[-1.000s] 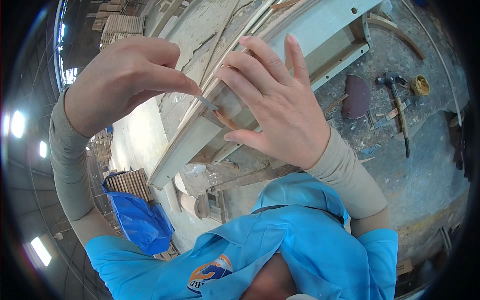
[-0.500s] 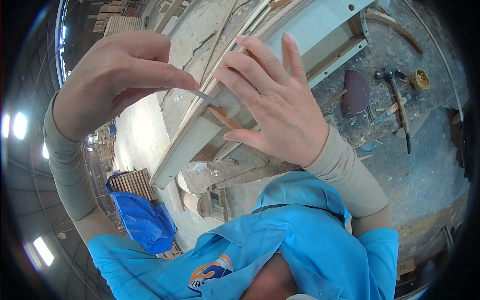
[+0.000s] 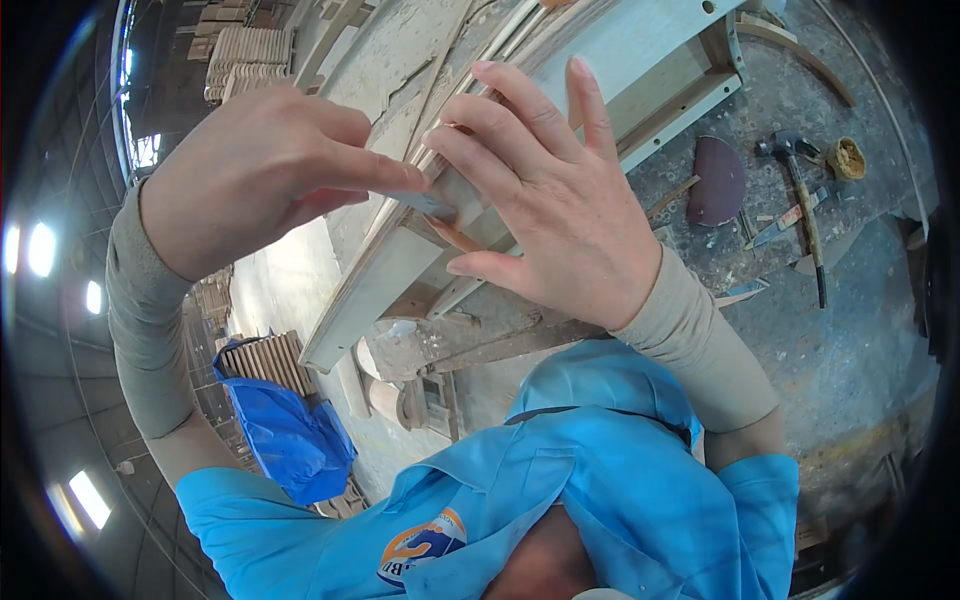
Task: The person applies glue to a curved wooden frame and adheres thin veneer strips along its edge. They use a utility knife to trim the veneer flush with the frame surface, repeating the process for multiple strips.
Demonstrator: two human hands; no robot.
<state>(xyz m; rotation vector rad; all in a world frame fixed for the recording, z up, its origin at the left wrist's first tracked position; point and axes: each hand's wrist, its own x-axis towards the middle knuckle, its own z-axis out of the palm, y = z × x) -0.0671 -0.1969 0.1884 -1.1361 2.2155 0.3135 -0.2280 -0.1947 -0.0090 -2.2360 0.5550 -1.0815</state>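
Observation:
My left hand (image 3: 275,175) is closed, pinching a thin, flat grey blade (image 3: 425,203) that looks like a putty knife; most of it is hidden by the fingers. Its tip meets the edge of a long pale wooden frame piece (image 3: 365,285), beside a curved reddish-brown wood strip (image 3: 457,238). My right hand (image 3: 580,225) lies across the same frame piece with its fingers spread and thumb apart. Whether the right palm presses on the wood is hidden.
On the stained bench to the right are a hammer (image 3: 803,225), a dark sanding disc (image 3: 716,182), a small tub of yellowish paste (image 3: 846,160) and a knife-like tool (image 3: 775,232). A blue tarp (image 3: 285,430) hangs by stacked wood slats (image 3: 268,366) at lower left.
My left hand has moved right and slightly down with the blade, bringing it nearer my right hand. The right hand has stayed nearly in place.

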